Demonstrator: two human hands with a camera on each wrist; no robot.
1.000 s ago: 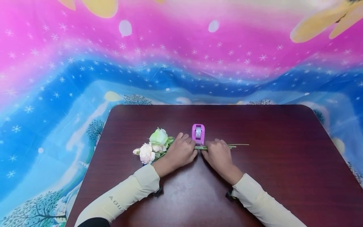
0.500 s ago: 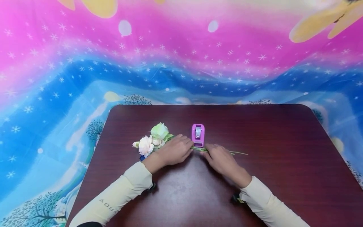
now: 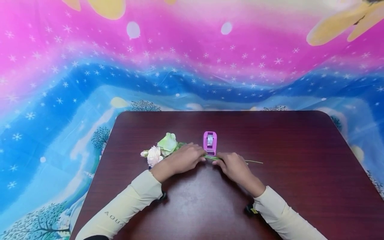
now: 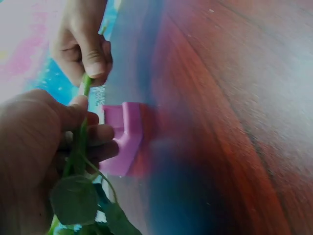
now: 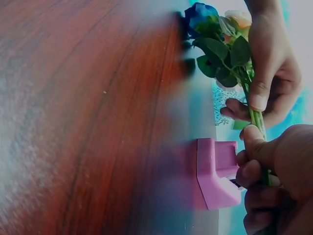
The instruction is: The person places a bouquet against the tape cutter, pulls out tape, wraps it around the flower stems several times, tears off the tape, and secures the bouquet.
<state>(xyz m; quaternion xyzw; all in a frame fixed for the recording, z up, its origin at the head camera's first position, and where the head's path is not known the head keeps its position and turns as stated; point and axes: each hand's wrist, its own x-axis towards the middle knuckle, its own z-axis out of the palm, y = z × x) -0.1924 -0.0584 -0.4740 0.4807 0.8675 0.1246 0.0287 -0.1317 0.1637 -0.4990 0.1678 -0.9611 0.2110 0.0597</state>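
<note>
My left hand point(image 3: 186, 158) grips a bunch of artificial flowers by its green stems point(image 3: 212, 157), just below the leaves. Farther along, my right hand point(image 3: 234, 166) pinches the same stems between thumb and fingers. Pale green and pale pink blooms point(image 3: 167, 144) stick out to the left of the left hand. In the right wrist view a blue rose point(image 5: 199, 18) and dark green leaves point(image 5: 215, 51) also show. Thin stem ends reach out past the right hand. Right behind the stems, between both hands, stands a pink tape dispenser point(image 3: 210, 142) with a roll of clear tape.
A dark reddish-brown table point(image 3: 288, 140) lies under everything, its rounded far corners at left and right. Behind it hangs a pink and blue cloth point(image 3: 192, 66) with snowflakes and trees. Both forearms wear cream sleeves point(image 3: 120, 208).
Over the second, both hands shift slightly: the left moves a bit left, the right a bit down and right. The stems tilt downward at their right end. The tape dispenser stays put.
</note>
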